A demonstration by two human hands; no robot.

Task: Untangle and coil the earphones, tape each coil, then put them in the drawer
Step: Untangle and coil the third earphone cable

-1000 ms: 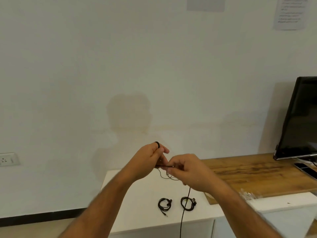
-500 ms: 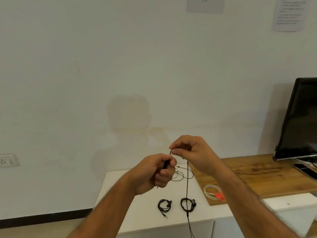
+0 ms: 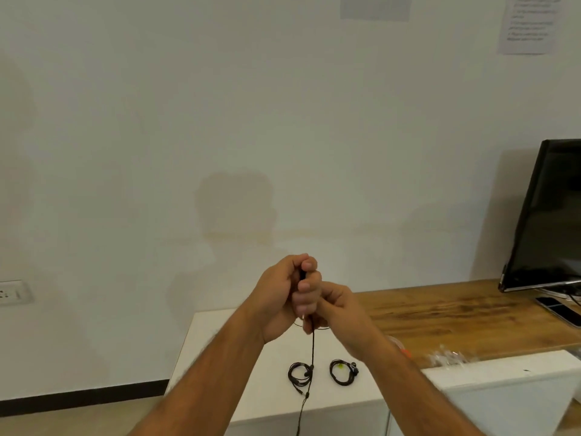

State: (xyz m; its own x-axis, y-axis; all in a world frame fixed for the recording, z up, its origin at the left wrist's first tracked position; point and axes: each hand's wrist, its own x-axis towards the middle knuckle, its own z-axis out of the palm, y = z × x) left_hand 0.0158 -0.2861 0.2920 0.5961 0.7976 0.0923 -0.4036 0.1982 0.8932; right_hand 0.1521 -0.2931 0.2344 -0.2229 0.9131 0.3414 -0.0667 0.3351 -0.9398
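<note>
two coiled black earphones (image 3: pixel 320 376) lie on the white cabinet (image 3: pixel 220 372); left hand (image 3: pixel 279 297) and right hand (image 3: pixel 342 313), fingers curled, grip a third's thin black cable (image 3: pixel 312 344).

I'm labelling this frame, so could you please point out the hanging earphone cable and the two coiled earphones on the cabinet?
hanging earphone cable (image 3: pixel 312 347), head view, mid-strand below the hands
left coiled earphones (image 3: pixel 298 375), head view, coil's loops
right coiled earphones (image 3: pixel 342 372), head view, coil's loops

One head-worn camera looks forward and slightly down, close over the hands (image 3: pixel 309 297), facing the wall (image 3: pixel 220 121).
</note>
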